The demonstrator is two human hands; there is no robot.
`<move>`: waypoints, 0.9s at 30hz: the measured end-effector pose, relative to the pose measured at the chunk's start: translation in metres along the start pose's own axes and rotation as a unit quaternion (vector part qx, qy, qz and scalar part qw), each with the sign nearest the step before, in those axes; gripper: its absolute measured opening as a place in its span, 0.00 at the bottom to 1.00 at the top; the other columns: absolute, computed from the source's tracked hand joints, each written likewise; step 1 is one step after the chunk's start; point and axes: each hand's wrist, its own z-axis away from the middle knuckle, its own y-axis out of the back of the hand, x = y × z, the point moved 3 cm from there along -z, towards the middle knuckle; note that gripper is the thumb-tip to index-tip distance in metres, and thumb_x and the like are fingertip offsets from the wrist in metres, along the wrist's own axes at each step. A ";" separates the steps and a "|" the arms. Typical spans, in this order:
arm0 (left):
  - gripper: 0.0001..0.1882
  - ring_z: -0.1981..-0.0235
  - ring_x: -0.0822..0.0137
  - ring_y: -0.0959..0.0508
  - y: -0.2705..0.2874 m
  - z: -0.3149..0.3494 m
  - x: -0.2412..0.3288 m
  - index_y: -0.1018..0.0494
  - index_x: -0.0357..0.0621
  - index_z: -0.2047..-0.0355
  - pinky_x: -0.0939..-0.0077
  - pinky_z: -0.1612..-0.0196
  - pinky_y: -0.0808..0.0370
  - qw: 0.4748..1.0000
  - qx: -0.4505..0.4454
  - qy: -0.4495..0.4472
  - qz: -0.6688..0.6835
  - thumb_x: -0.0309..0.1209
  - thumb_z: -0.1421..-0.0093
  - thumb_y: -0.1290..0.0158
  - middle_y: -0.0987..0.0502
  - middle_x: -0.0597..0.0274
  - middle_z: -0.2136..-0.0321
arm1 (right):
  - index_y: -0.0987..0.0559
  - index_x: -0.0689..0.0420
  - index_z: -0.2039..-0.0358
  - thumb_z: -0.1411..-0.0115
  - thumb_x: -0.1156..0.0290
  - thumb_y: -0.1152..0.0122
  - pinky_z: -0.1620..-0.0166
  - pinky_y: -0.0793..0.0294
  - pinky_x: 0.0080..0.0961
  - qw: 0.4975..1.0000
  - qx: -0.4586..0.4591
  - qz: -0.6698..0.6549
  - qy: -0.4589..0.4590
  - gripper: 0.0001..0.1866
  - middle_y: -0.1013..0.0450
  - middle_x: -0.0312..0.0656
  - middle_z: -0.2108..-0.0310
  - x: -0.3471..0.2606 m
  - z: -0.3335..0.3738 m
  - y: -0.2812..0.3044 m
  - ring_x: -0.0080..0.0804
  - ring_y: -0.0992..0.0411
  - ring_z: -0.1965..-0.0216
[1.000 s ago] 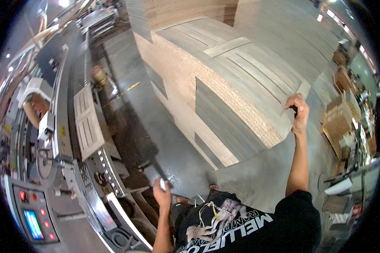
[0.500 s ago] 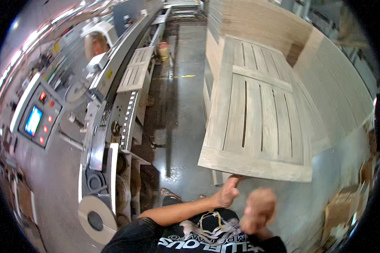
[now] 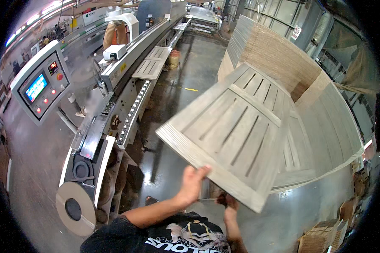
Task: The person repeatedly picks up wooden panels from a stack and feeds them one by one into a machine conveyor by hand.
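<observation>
A pale slatted wooden panel [image 3: 234, 137] is raised at its near end and slanted across the space in front of me. My left hand [image 3: 192, 185] is closed on the near edge, its thumb over the top face. My right hand [image 3: 229, 204] is under the same edge, farther right. Its fingers are shaded and partly hidden by the panel, so I cannot see whether they grip it. The far end of the panel lies over a stack of similar wooden panels [image 3: 297, 152].
On the left runs a long machine with a roller track [image 3: 135, 107], bearing another slatted panel [image 3: 152, 63]. A control box [image 3: 41, 82] with a lit screen stands beside it. A tape roll [image 3: 76, 208] sits at the machine's near end. Cardboard [image 3: 321, 236] lies lower right.
The held panel has swung, its near end shifting left and turning toward the machine. My right hand has come from the air beside it to beneath its edge. My view has shifted too.
</observation>
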 end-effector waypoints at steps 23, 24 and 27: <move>0.29 0.63 0.64 0.26 0.476 0.103 0.071 0.27 0.28 0.61 0.67 0.53 0.29 0.823 0.451 -0.161 -0.306 0.51 0.32 0.48 0.22 0.52 0.64 | 0.36 0.55 0.33 0.37 0.31 0.56 0.32 0.43 0.43 0.822 -0.147 -0.479 -0.271 0.45 0.37 0.43 0.34 -0.018 -0.133 -0.283 0.44 0.40 0.34; 0.29 0.63 0.64 0.26 0.491 0.121 0.057 0.27 0.28 0.61 0.67 0.53 0.29 0.817 0.465 -0.155 -0.304 0.51 0.32 0.48 0.22 0.52 0.64 | 0.36 0.55 0.33 0.37 0.31 0.56 0.32 0.43 0.43 0.819 -0.155 -0.473 -0.283 0.45 0.37 0.43 0.34 -0.005 -0.127 -0.298 0.44 0.40 0.34; 0.33 0.62 0.64 0.27 0.530 0.170 0.014 0.28 0.27 0.61 0.66 0.53 0.29 0.762 0.545 -0.095 -0.337 0.54 0.35 0.45 0.22 0.50 0.64 | 0.36 0.54 0.33 0.36 0.31 0.58 0.33 0.43 0.50 0.798 -0.201 -0.438 -0.362 0.44 0.37 0.45 0.33 0.036 -0.112 -0.344 0.47 0.41 0.33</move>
